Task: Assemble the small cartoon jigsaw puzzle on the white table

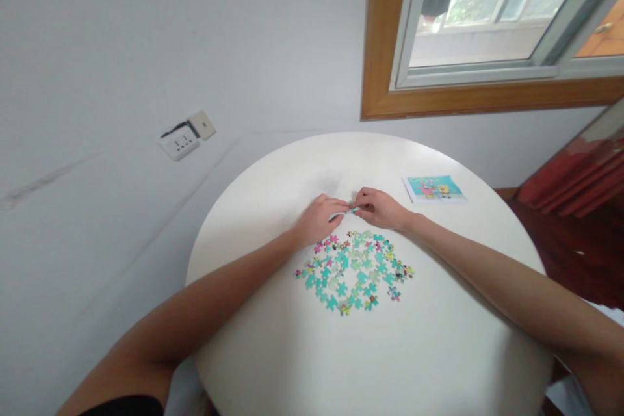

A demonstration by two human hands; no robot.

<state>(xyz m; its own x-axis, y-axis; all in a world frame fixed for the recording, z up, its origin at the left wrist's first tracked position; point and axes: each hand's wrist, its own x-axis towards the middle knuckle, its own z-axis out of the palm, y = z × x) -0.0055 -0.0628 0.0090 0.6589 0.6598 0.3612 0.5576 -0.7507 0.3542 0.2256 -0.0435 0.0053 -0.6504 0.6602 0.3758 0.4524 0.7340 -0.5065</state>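
Teal puzzle bits (353, 210) sit pinched in the grip of the left hand (318, 218) and right hand (381, 208); uneven finger pressure could bend their tabs.

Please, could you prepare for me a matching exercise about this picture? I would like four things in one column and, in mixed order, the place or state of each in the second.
Column one
1. Left hand and right hand
2. Large group of jigsaw pieces
3. Picture card
4. Wall socket

Column two
A. Lying on the white table, to the right of both hands
B. White, on the wall
C. With fingertips close together, at small puzzle pieces
D. Spread on the table, nearer to the person than the fingertips

Right pairs: 1-C, 2-D, 3-A, 4-B
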